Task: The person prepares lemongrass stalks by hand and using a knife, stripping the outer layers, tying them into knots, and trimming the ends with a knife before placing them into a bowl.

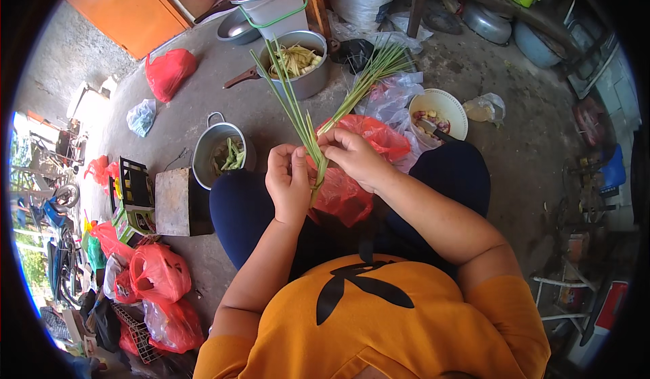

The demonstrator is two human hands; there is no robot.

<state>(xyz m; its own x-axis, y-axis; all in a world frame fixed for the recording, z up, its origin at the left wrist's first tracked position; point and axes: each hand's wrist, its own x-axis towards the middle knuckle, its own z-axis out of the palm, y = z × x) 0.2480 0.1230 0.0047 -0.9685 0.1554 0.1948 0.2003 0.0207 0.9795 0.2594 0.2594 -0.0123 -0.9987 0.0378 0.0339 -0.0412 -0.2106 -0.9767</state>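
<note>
My left hand (pixel 291 176) is closed around a stalk of lemongrass (pixel 321 168), its long green leaves pointing away from me. The thumb and fingers of my right hand (pixel 348 153) pinch at the same stalk from the other side. Behind my right fingers a bunch of lemongrass leaves (pixel 363 87) fans out to the far right; its lower end is hidden. Beneath my hands a red plastic bag (pixel 343 196) lies between my knees. Past my left knee stands a metal pot (pixel 203 162) with green vegetable pieces inside.
Farther off, a saucepan (pixel 310 88) with a wooden handle holds pale stalks and strips. A white basket (pixel 457 102) at right contains small bulbs and a dark-handled utensil. A block (pixel 172 196) and red bags (pixel 160 272) stand at left. Clear plastic (pixel 388 95) lies ahead.
</note>
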